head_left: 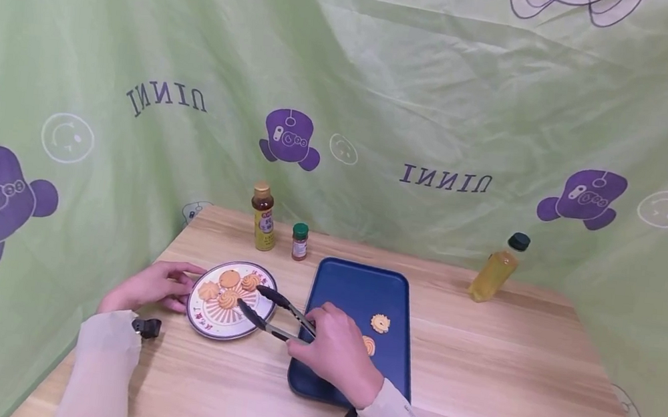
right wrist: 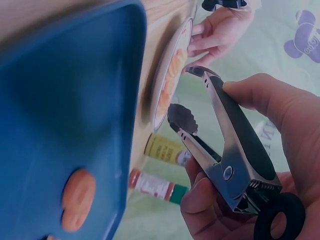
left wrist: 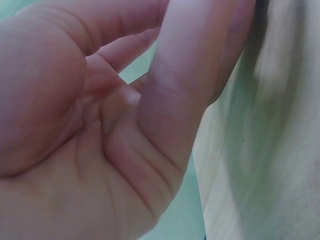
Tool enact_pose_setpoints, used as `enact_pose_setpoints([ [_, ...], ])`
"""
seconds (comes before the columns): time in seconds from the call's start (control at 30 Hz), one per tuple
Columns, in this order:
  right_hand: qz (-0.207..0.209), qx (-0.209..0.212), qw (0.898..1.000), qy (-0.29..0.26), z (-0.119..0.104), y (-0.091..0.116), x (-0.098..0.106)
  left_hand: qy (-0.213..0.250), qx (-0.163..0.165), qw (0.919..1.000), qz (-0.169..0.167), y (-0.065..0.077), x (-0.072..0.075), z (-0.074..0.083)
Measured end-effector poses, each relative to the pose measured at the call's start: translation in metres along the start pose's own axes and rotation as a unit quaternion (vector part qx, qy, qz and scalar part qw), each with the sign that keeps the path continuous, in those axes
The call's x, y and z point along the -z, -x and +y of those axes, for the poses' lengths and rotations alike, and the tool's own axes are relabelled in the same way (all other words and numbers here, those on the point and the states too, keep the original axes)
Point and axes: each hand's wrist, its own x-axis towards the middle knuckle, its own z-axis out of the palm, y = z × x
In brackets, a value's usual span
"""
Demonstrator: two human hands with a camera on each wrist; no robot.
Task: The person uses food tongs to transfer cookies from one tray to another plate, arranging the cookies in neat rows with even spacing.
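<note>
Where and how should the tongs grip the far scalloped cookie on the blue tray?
Probably best by its left and right edges, tongs coming down from above: the scalloped cookie lies flat on the blue tray, and another cookie sits close on its near side, so tips set across would likely keep clear of it.

From here I see a wood-grained table point(head_left: 505, 379) bearing a patterned plate point(head_left: 213, 322), a blue tray point(head_left: 356, 288), a gold-capped bottle point(head_left: 263, 225), a green-capped jar point(head_left: 300, 243) and a dark-capped yellow bottle point(head_left: 493, 276).
</note>
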Motion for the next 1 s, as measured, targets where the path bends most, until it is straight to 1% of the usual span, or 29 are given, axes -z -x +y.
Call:
enact_pose_setpoints([
  [0.2,-0.002,-0.028,1.000,-0.012,0.012,0.015,0.013,-0.001,0.004,1.0000,0.004,-0.003,0.000,0.003],
  [0.4,0.003,-0.038,0.999,-0.022,0.023,0.029,0.026,-0.002,0.006,1.0000,0.003,-0.001,0.000,0.001],
  [0.47,0.000,-0.051,0.998,-0.023,0.029,0.034,0.031,-0.001,0.006,1.0000,-0.002,0.000,0.001,0.001],
  [0.6,0.004,-0.079,0.997,-0.007,0.042,0.042,0.040,-0.006,0.003,0.9999,-0.008,0.002,0.001,0.001],
  [0.8,0.007,-0.115,0.993,0.014,0.062,0.055,0.055,-0.012,0.004,0.9999,-0.007,0.002,0.002,0.002],
  [1.0,-0.004,-0.163,0.986,0.022,0.081,0.067,0.069,-0.007,-0.001,0.9999,-0.012,0.002,0.003,0.002],
])
